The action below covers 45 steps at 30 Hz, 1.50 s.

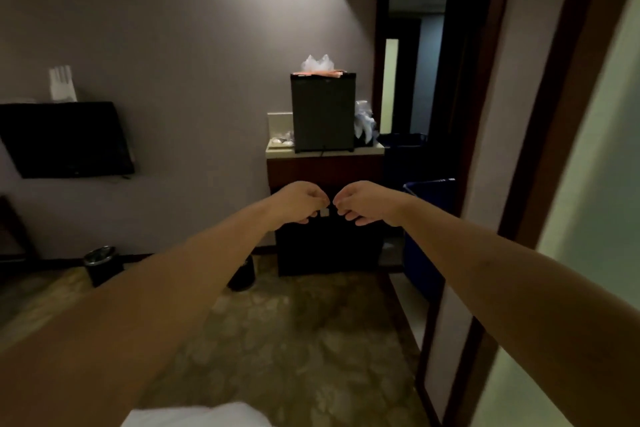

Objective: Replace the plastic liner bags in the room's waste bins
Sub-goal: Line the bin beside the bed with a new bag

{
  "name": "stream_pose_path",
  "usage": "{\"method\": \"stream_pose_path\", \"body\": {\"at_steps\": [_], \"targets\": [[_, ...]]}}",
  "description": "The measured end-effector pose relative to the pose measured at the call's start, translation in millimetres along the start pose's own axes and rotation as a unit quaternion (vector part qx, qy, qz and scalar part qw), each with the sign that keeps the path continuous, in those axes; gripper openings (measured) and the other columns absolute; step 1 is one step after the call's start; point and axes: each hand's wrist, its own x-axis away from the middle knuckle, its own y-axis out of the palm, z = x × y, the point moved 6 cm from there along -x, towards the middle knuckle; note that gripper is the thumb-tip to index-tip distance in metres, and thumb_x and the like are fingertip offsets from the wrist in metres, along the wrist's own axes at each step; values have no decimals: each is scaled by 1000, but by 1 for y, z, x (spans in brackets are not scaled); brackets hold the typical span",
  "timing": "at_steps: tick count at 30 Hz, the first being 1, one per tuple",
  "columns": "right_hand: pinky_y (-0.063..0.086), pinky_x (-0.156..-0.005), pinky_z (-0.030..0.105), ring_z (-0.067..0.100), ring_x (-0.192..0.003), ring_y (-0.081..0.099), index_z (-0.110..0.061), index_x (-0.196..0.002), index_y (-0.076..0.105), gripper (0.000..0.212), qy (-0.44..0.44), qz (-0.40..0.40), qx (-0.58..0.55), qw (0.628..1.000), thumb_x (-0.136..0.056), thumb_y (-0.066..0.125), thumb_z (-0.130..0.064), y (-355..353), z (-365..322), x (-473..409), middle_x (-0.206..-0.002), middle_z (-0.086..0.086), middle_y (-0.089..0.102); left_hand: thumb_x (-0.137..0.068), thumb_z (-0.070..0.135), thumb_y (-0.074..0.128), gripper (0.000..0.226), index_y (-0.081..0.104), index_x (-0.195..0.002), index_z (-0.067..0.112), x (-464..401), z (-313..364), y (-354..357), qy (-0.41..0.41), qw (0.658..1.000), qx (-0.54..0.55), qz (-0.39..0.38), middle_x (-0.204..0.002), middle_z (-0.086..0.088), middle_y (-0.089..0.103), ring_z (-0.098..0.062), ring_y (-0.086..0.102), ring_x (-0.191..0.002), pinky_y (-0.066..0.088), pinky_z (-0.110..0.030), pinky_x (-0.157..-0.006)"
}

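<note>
We hold our left hand (300,202) and right hand (363,202) out with fingers curled shut, nearly touching (whether they pinch anything we cannot tell), while one black waste bin (99,264) stands by the wall at left, another (242,274) beside the dark cabinet (329,250).

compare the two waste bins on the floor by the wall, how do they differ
The left bin stands in full view and apart from the cabinet, its rim catching light with something shiny showing at the top. The second bin stands right beside the cabinet, largely hidden behind the left forearm, and its top cannot be seen. Both are small, dark and upright on the floor against the wall.
</note>
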Motion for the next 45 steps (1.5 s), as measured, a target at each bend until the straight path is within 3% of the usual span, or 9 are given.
{"method": "stream_pose_path", "body": {"at_steps": [2, 5, 8, 12, 15, 20, 31, 40, 45], "targets": [[53, -98, 40, 21, -98, 64, -14, -124, 64, 26, -10, -1, -8, 1000, -101, 52, -19, -17, -9, -40, -119, 13, 67, -101, 29, 56, 12, 67, -103, 31, -40, 7, -14, 7, 1000, -8, 19, -105, 5, 66, -10, 63, -97, 52, -23, -74], [57, -86, 32, 15, -100, 65, -20, -124, 64, 26, -18, -17, 22, 999, -100, 55, -23, -31, -18, -98, -115, 6, 69, -101, 28, 56, 13, 67, -108, 30, -91, 7, -32, 1, 1000, 0, 15, -108, 4, 66, -11, 63, -99, 53, -24, -76], [55, -92, 34, 15, -104, 65, -23, -122, 65, 24, -21, -33, 43, 998, -99, 58, -25, -37, -28, -156, -114, 1, 69, -100, 28, 57, 17, 66, -114, 30, -140, -4, -49, 8, 1000, -20, 8, -112, 3, 65, -13, 63, -101, 56, -29, -85], [53, -96, 36, 16, -106, 63, -23, -123, 64, 24, -24, -49, 65, 996, -99, 57, -24, -40, -45, -230, -114, 1, 68, -100, 29, 57, 15, 65, -113, 30, -214, -30, -77, 0, 1000, -25, 18, -110, 3, 64, -13, 63, -100, 56, -28, -84], [54, -95, 36, 16, -105, 63, -23, -123, 64, 25, -36, -33, 103, 993, -99, 56, -24, -45, -65, -291, -114, 1, 66, -100, 27, 57, 16, 66, -113, 25, -274, -46, -105, 17, 999, -18, 20, -107, -3, 65, -16, 63, -96, 56, -35, -89], [55, -95, 36, 16, -103, 63, -25, -121, 63, 24, -27, -14, 142, 989, -98, 57, -21, -56, -108, -384, -112, 1, 65, -100, 28, 57, 20, 66, -117, 24, -359, -62, -164, 45, 998, 18, 39, -108, 2, 65, -14, 64, -100, 57, -27, -81], [56, -91, 33, 20, -107, 63, -22, -122, 63, 24, -42, -13, 180, 983, -98, 59, -23, -58, -169, -553, -113, 3, 63, -99, 28, 59, 28, 63, -126, 20, -490, -115, -247, 64, 997, -6, 31, -112, 0, 63, -17, 64, -101, 57, -37, -93], [56, -86, 29, 18, -104, 61, -20, -122, 64, 24, -92, 30, 164, 982, -98, 59, -18, -91, -189, -687, -112, 1, 62, -99, 21, 58, 24, 64, -121, 14, -612, -146, -304, 70, 995, -28, 72, -110, -1, 66, -12, 63, -94, 52, -23, -76], [57, -87, 31, 16, -102, 62, -22, -120, 64, 23, -130, 52, 172, 975, -97, 59, -18, -123, -194, -775, -111, 0, 62, -98, 19, 61, 22, 66, -119, 14, -704, -143, -321, 77, 992, -56, 85, -111, -4, 67, -17, 65, -100, 57, -30, -87]]}}
